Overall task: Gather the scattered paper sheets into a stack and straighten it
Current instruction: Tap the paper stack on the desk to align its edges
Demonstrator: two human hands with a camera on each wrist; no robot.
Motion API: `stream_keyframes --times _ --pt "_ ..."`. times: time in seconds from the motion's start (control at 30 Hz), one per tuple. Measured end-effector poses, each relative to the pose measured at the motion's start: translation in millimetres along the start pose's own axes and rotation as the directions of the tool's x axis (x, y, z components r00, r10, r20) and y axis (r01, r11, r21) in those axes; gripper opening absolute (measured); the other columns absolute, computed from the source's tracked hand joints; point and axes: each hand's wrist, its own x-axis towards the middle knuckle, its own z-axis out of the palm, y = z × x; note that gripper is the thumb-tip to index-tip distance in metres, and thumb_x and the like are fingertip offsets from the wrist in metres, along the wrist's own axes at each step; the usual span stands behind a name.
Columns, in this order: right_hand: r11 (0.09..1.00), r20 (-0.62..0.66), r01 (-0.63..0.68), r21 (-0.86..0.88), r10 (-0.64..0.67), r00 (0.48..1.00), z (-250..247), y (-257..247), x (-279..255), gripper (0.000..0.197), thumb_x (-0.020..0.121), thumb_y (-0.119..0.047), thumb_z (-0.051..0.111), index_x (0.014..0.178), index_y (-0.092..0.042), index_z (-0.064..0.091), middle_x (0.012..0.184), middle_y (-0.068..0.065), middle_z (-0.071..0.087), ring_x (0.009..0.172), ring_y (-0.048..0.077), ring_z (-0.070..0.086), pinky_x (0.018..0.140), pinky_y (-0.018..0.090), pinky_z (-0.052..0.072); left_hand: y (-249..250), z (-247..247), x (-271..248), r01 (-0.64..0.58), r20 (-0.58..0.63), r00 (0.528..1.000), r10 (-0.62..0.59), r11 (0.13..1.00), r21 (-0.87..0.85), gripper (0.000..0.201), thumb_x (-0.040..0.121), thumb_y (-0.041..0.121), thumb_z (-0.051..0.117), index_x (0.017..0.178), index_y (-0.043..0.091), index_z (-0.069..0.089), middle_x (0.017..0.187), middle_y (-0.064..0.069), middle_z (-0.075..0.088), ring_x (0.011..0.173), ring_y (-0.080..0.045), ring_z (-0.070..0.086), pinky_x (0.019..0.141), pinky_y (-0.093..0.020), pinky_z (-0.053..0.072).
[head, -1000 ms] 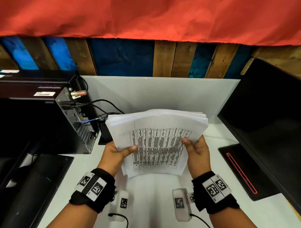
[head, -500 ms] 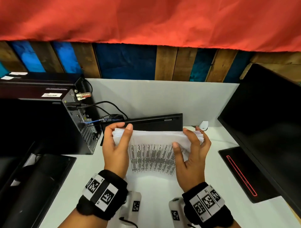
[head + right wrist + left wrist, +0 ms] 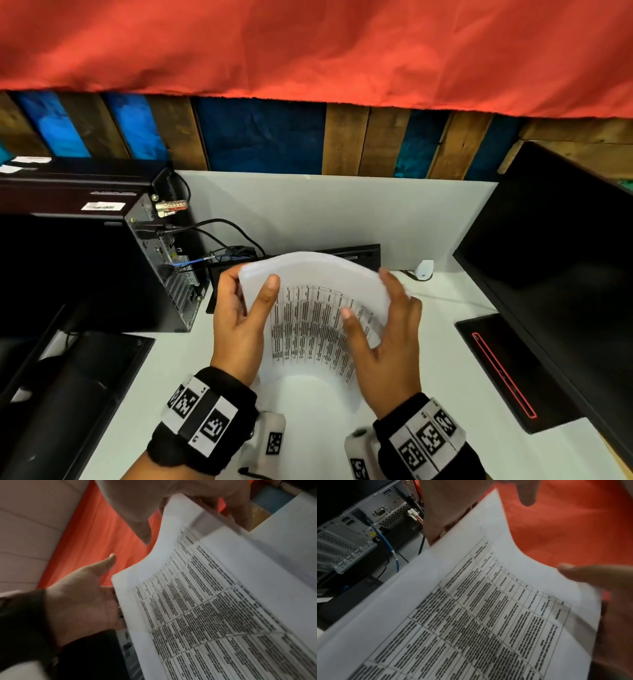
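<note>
We see a stack of sheets [image 3: 318, 308] of thin white matt paper with black printed tables, and it bends softly. The surface [image 3: 445, 359] under it looks smooth, white and matt. The computer case [image 3: 102, 267] has matt black sides and a bare grey metal back with small holes. The monitor [image 3: 555, 267] has a dark glossy screen. Behind, the wall boards [image 3: 346, 140] are rough wood, some painted blue. Above hangs a red cloth [image 3: 308, 48], matt and a little wrinkled.
</note>
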Motion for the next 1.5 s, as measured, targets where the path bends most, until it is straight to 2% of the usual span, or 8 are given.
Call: stream_keyframes --times 0.13,0.33,0.57,0.67,0.83,1.07,1.2,1.5 --pt "0.999 -0.024 0.040 0.015 -0.040 0.999 -1 1 6 0.061 0.084 -0.035 0.068 0.136 -0.031 0.037 0.120 -0.009 0.037 0.113 -0.014 0.042 0.093 0.006 0.038 -5 1 0 0.011 0.054 0.998 -0.014 0.999 0.053 0.057 0.069 0.050 0.073 0.115 0.024 0.053 0.111 -0.005 0.065 0.106 -0.024 0.064 0.091 -0.039 0.052" --pt "0.997 -0.080 -0.051 0.049 0.055 0.995 -5 10 17 0.065 0.082 -0.031 0.070 0.137 -0.030 0.036 0.125 -0.008 0.039 0.112 -0.019 0.040 0.091 -0.002 0.031 -8 4 1 0.047 0.097 0.994 -0.049 0.999 0.021 0.088 0.048 0.051 0.086 0.122 0.023 0.048 0.112 0.000 0.064 0.101 -0.008 0.066 0.079 -0.017 0.052" --pt "0.975 -0.055 -0.099 0.197 0.112 0.992 -7 20 18 0.094 0.081 -0.009 0.072 0.144 -0.047 0.015 0.147 -0.031 0.025 0.139 -0.002 0.029 0.115 0.033 0.032 -45 -13 15 0.246 0.142 0.953 -0.267 0.958 0.149 0.073 0.063 -0.006 0.083 0.127 0.007 0.049 0.115 -0.010 0.067 0.108 -0.017 0.066 0.076 -0.018 0.055" --pt "0.942 0.008 -0.189 0.278 0.195 0.981 -4 29 15 0.100 0.077 0.000 0.074 0.148 -0.034 0.011 0.132 -0.046 0.038 0.126 -0.015 0.041 0.107 0.016 0.037 -52 -18 15 0.326 0.158 0.919 -0.362 0.921 0.215 0.047 0.072 -0.008 0.074 0.115 0.007 0.062 0.101 -0.001 0.073 0.095 -0.003 0.069 0.067 -0.009 0.052" --pt "0.803 0.214 -0.510 0.308 0.464 0.859 -1 64 21 0.033 0.082 -0.003 0.070 0.111 -0.016 0.063 0.100 -0.001 0.074 0.095 0.011 0.070 0.095 0.049 0.051 -55 -19 11 0.360 0.141 0.910 -0.391 0.911 0.201 0.037 0.073 -0.007 0.075 0.096 0.021 0.067 0.087 0.010 0.077 0.084 -0.003 0.072 0.070 -0.014 0.055" --pt "0.808 0.233 -0.417 0.416 0.349 0.908 -15 49 31 0.032 0.083 0.004 0.064 0.107 -0.018 0.064 0.098 -0.006 0.075 0.095 0.011 0.070 0.079 0.019 0.055 -29 -28 12 0.297 0.193 0.931 -0.310 0.950 0.098 0.049 0.064 0.006 0.081 0.110 0.008 0.066 0.104 -0.004 0.075 0.097 -0.015 0.071 0.079 -0.022 0.056" --pt "0.779 0.287 -0.459 0.428 0.365 0.886 -22 60 20 0.071 0.056 -0.033 0.088 0.118 -0.021 0.054 0.113 0.001 0.070 0.105 0.014 0.066 0.090 0.032 0.053 -35 -41 6 0.306 0.212 0.928 -0.306 0.951 0.030 0.088 0.036 0.027 0.095 0.113 0.000 0.062 0.104 -0.012 0.074 0.096 -0.022 0.072 0.073 -0.022 0.057" --pt "0.802 0.212 -0.427 0.417 0.371 0.904 -3 45 -6 0.037 0.089 -0.002 0.058 0.113 -0.030 0.057 0.106 -0.005 0.071 0.099 0.003 0.067 0.082 0.016 0.053 -34 -22 -24 0.238 0.039 0.970 -0.240 0.969 0.065 0.032 0.088 0.009 0.060 0.120 0.011 0.062 0.109 0.005 0.073 0.105 -0.011 0.068 0.091 -0.023 0.053"
